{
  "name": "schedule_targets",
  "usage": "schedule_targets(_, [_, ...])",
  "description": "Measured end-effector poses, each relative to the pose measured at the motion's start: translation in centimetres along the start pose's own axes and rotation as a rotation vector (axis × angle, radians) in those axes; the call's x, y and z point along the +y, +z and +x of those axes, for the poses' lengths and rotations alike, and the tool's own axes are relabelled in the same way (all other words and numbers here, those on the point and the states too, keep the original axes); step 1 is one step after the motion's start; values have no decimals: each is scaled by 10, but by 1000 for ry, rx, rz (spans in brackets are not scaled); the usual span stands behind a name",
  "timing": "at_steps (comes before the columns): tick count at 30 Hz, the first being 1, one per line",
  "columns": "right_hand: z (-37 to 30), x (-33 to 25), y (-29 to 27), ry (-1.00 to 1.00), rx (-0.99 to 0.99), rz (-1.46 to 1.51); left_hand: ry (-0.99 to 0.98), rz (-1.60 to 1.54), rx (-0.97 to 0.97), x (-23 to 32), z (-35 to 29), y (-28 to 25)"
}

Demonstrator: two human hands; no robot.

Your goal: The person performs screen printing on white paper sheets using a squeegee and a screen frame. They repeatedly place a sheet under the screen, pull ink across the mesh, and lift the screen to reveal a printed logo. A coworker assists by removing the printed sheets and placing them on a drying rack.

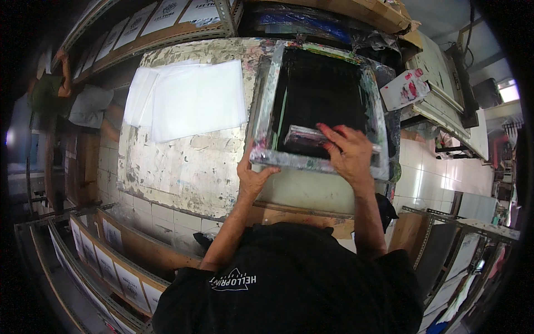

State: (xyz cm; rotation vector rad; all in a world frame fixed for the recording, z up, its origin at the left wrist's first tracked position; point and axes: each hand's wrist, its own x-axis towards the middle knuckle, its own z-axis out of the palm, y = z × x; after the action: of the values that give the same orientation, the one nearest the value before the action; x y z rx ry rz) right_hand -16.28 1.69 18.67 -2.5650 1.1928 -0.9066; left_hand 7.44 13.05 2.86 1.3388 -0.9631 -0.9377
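Observation:
A screen printing frame [300, 160], its rim smeared with paint, lies tilted on the worktable in front of me. Black ink covers its mesh [320, 83]. My right hand [353, 153], its fingertips stained red, is closed on a squeegee [300, 137] that lies crosswise on the near part of the mesh. My left hand [253, 175] grips the near left corner of the frame; its thumb shows along the near edge, while the other fingers are mostly hidden by the frame.
White sheets [200, 100] lie overlapping on the stained worktable [178, 172] to the left. A red-smeared card [404, 90] is at the right. Racks with printed boards [130, 28] stand far left, others [119, 273] near left. Another person [53, 92] is at the far left.

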Motion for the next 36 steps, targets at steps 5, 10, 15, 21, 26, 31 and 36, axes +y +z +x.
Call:
schedule_targets(5, [-43,24,67,104,-354,-130,381,658,66,-32,-10,-11])
schedule_targets(10, [-40,56,105,133,-366,-136,319,808,89,-28,-15,-12])
schedule_targets(15, [35,132,133,107,-184,-178,296,782,83,-27,-16,-14])
schedule_targets(21, [129,210,150,28,-171,-207,273,736,57,-24,-17,-14])
schedule_targets(26, [179,237,149,-67,-56,-199,304,725,67,-25,-18,-16])
schedule_targets(31, [159,219,148,-101,-83,-166,300,800,84,-18,-19,-14])
schedule_targets(36, [94,171,133,-51,-82,-196,262,667,118,-17,-23,-10])
